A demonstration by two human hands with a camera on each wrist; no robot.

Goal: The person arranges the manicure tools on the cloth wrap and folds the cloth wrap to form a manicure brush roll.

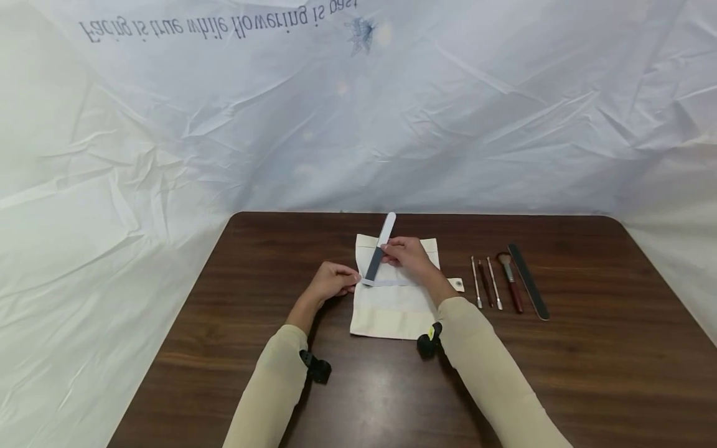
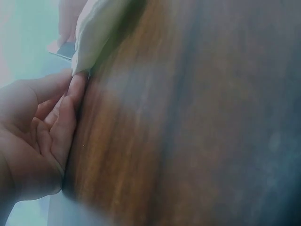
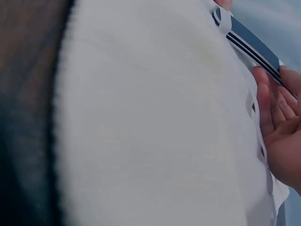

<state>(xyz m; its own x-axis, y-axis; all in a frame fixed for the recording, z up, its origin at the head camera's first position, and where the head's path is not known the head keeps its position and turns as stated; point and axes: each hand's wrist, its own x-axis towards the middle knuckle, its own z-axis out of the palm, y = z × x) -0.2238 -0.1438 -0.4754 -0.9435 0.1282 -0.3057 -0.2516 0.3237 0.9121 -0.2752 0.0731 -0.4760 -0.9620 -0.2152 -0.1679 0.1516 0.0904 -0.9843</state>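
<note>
A cream cloth case [image 1: 386,311] with a row of pockets lies flat on the table. My right hand [image 1: 407,255] pinches a grey-and-white nail file [image 1: 386,230] between thumb and fingers, slanted over the upper part of the case. In the right wrist view, the far end of the nail file [image 3: 256,44] passes under a white fabric edge [image 3: 225,21]. How deep it sits I cannot tell. At the left side of the case, my left hand [image 1: 334,281] pinches the cloth edge [image 2: 84,56] between thumb and forefinger, close to the file's lower end.
Right of the case lie several tools: thin metal sticks [image 1: 477,283], a dark red-brown stick [image 1: 485,283], a brush with a red-brown handle [image 1: 514,295] and a long dark file [image 1: 528,281]. A snap tab [image 1: 457,284] sticks out from the case. White sheeting [image 1: 392,124] hangs behind the table.
</note>
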